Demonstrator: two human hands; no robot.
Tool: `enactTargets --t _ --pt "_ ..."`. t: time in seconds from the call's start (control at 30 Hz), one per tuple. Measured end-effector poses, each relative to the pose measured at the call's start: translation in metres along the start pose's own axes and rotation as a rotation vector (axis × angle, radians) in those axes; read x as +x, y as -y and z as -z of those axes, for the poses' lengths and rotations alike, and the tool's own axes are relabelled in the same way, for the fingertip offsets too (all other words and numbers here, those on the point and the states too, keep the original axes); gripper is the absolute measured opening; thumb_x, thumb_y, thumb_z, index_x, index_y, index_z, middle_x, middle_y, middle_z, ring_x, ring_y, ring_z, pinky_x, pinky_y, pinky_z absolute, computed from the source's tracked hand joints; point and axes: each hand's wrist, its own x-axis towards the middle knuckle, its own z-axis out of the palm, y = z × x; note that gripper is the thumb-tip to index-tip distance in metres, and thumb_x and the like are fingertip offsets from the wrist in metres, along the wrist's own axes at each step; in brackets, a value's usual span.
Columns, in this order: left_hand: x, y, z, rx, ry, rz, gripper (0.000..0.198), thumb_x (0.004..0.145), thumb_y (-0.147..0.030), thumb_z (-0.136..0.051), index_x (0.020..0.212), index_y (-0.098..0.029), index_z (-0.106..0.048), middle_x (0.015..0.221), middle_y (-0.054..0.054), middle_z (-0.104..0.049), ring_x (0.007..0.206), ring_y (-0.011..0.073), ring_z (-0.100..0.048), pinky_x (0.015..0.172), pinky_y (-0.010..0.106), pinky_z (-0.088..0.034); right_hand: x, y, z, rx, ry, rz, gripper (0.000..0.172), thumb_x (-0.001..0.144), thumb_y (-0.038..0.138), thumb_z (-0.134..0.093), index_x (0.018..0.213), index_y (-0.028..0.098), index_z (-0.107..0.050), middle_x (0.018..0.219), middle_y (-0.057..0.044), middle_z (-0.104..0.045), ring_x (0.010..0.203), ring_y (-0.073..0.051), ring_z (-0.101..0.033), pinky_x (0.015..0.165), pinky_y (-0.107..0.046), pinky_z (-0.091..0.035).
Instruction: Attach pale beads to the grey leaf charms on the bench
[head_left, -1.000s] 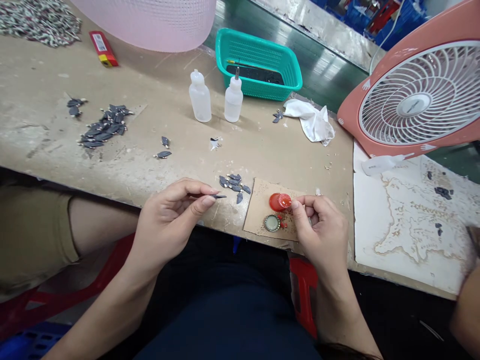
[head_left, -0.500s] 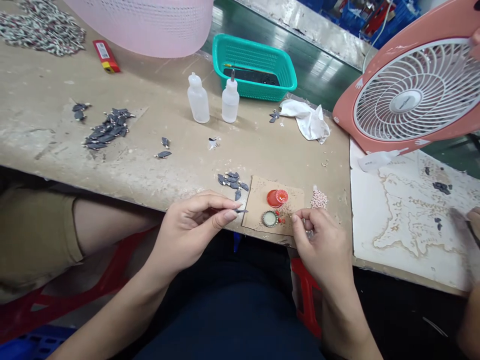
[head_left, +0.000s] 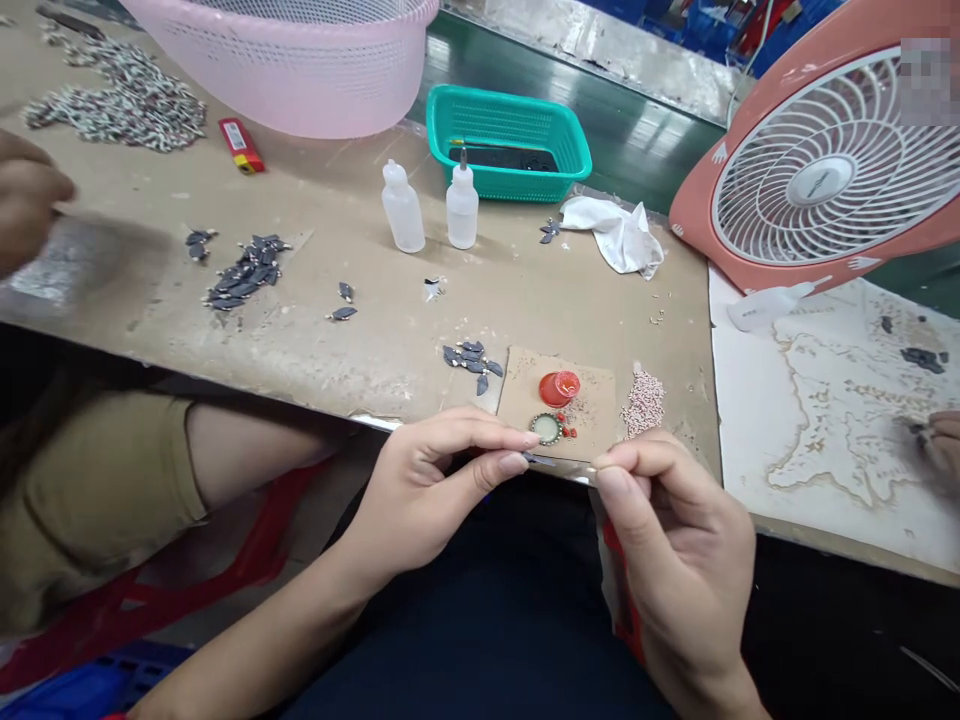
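Observation:
My left hand (head_left: pixel 439 490) pinches a small dark leaf-shaped charm (head_left: pixel 538 459) between thumb and forefinger, just off the front edge of the workbench. My right hand (head_left: pixel 682 565) faces it, with its fingertips closed together a short way to the right of the charm. Anything tiny between them is hidden. Behind the hands lies a cardboard square (head_left: pixel 521 385) holding a red cap (head_left: pixel 559 388), a round bezel pendant (head_left: pixel 546 428) and red beads (head_left: pixel 569 431). Several leaf charms (head_left: pixel 471 365) lie to its left, and pale pink beads (head_left: pixel 643 402) to its right.
Two dropper bottles (head_left: pixel 403 207) stand behind the card, near a teal basket (head_left: pixel 506 145) and a white cloth (head_left: pixel 615 235). A coral fan (head_left: pixel 825 170) stands at right. A co-worker's hands appear at far left (head_left: pixel 26 195) and right (head_left: pixel 937 445).
My hands have moved closer together, and the left charm now sits near the right fingertips. The view has shifted, and a co-worker's hand has appeared at the left.

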Motion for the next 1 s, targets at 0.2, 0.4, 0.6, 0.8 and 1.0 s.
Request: enactTargets --t 0.2,0.4,0.6,0.8,1.0 --pt "-0.003 -0.007 -0.007 -0.035 0.032 0.013 0.02 0.085 -0.013 -0.074 0.096 -0.028 -0.081 0.089 0.003 -0.077 0.082 0.0162 -0.071 0.074 0.024 -0.058 -0.003 0.002 -0.009 0.033 0.081 0.065 0.01 0.089 0.016 -0.064 0.089 0.026 -0.067 0.071 0.005 -0.049 0.063 -0.009 -0.046 0.056 -0.024 -0.038" --pt "-0.003 -0.008 -0.01 -0.034 0.045 0.016 0.019 0.085 -0.013 -0.073 0.094 -0.027 -0.08 0.091 0.002 -0.078 0.082 0.0162 -0.072 0.076 0.025 -0.059 -0.003 0.001 -0.008 0.01 0.084 0.071 0.01 0.089 0.016 -0.064 0.089 0.025 -0.067 0.071 0.005 -0.053 0.062 -0.009 -0.048 0.055 -0.024 -0.039" --pt "-0.004 -0.009 -0.012 -0.032 0.04 0.018 0.017 0.085 -0.013 -0.073 0.093 -0.026 -0.08 0.091 0.003 -0.078 0.083 0.017 -0.072 0.077 0.026 -0.059 -0.006 0.002 -0.007 -0.026 0.058 0.061 0.009 0.088 0.016 -0.065 0.088 0.025 -0.068 0.069 0.006 -0.052 0.059 -0.008 -0.047 0.053 -0.023 -0.039" --pt "-0.004 -0.007 -0.013 -0.035 0.038 0.023 0.019 0.085 -0.012 -0.073 0.093 -0.027 -0.08 0.092 0.001 -0.077 0.084 0.0157 -0.072 0.078 0.025 -0.058 -0.004 0.0 -0.01 -0.051 0.052 0.057 0.008 0.088 0.016 -0.066 0.087 0.024 -0.068 0.068 0.006 -0.051 0.059 -0.008 -0.047 0.054 -0.023 -0.04" --pt "-0.003 -0.006 -0.014 -0.002 0.016 0.013 0.015 0.084 -0.014 -0.074 0.091 -0.026 -0.08 0.09 0.003 -0.078 0.08 0.0176 -0.072 0.076 0.028 -0.06 -0.004 -0.001 -0.011 -0.072 0.044 0.063 0.008 0.087 0.017 -0.065 0.086 0.024 -0.068 0.066 0.006 -0.05 0.058 -0.009 -0.047 0.052 -0.024 -0.039"
